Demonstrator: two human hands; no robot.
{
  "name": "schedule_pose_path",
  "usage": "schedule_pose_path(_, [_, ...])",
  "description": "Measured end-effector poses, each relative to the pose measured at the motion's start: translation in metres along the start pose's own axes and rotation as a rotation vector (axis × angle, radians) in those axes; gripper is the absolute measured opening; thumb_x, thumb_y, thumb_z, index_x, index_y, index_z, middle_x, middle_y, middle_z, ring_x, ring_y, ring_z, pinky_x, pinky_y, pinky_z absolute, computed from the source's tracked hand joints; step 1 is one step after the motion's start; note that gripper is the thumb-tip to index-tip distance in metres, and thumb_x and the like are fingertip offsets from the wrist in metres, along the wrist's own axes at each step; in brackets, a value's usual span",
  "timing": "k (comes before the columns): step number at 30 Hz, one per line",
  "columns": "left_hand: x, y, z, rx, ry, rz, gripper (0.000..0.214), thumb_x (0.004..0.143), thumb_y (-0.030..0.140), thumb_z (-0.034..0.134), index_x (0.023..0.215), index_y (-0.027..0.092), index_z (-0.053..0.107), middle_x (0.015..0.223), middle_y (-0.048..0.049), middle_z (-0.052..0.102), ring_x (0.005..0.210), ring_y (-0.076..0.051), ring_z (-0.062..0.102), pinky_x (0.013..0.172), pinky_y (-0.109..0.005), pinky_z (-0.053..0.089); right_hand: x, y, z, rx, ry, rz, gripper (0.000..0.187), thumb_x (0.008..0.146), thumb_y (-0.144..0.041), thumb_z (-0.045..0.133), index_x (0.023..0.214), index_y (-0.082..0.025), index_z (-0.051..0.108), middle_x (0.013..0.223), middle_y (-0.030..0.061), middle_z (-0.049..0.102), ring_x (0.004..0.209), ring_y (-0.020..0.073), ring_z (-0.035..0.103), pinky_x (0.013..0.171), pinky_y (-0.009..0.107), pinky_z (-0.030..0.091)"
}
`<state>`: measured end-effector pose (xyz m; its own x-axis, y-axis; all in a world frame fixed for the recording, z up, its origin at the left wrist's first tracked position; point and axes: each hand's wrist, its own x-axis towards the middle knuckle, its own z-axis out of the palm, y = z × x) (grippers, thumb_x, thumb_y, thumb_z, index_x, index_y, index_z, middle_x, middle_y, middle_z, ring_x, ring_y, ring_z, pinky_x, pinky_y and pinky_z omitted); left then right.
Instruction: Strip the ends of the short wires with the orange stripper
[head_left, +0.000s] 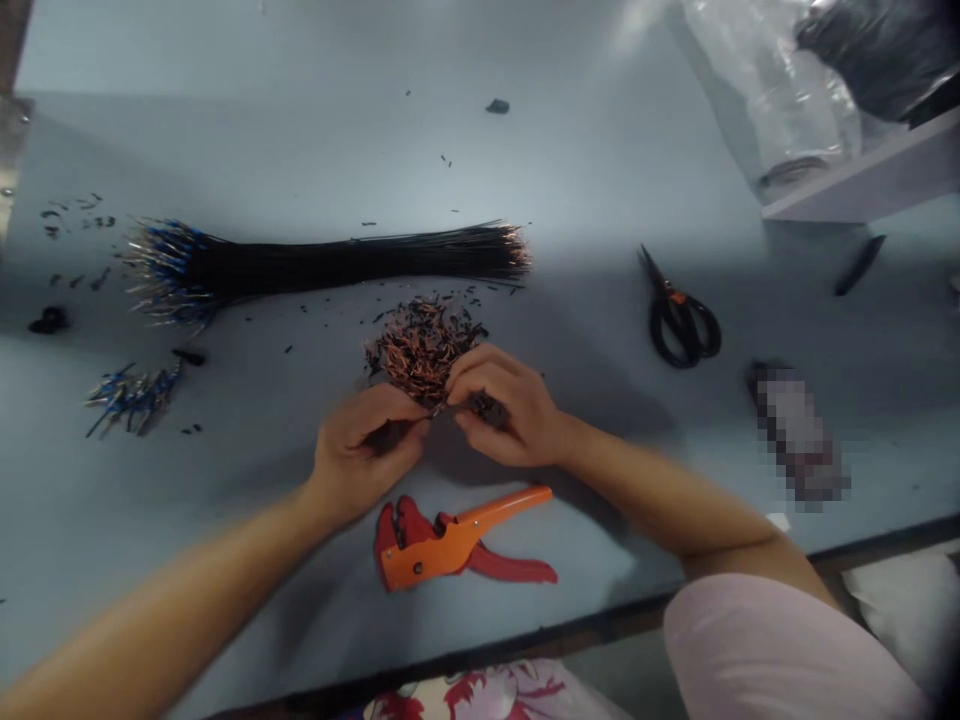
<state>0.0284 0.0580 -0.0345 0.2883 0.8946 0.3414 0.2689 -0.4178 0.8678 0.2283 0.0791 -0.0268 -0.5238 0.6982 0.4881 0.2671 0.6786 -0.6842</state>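
My left hand (371, 440) is closed in a pinch, thumb against forefinger, with the tip of a short wire piece (437, 410) showing at the fingertips. Facing it, my right hand (510, 405) has its fingers curled together; what they hold is too small to make out. Both hands are at the near edge of a pile of short copper and black wire scraps (424, 345). Behind the pile lies a long bundle of black wires (315, 265), blue and metal ends at the left, bare copper ends at the right. An orange and red wire stripper (442, 550) rests just in front of my hands.
Black-handled scissors (679, 315) lie to the right, near a blurred-out oblong object (799, 430). A small heap of blue-ended wire pieces (135, 398) sits at the left. Clear plastic bags (780, 90) and a pale panel (862, 175) occupy the far right corner.
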Motion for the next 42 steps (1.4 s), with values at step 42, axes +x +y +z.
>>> schedule_pose_path(42, [-0.0016, -0.0017, -0.0035, 0.053, -0.009, -0.01, 0.006, 0.077, 0.014, 0.062, 0.077, 0.02, 0.064, 0.067, 0.0028, 0.065, 0.06, -0.009, 0.059, 0.056, -0.021, 0.047, -0.0043, 0.0021, 0.0049, 0.252, 0.027, 0.251, 0.013, 0.071, -0.012, 0.056, 0.082, -0.019, 0.053, 0.076, 0.0019, 0.057, 0.065, 0.0124, 0.053, 0.058, 0.025, 0.043])
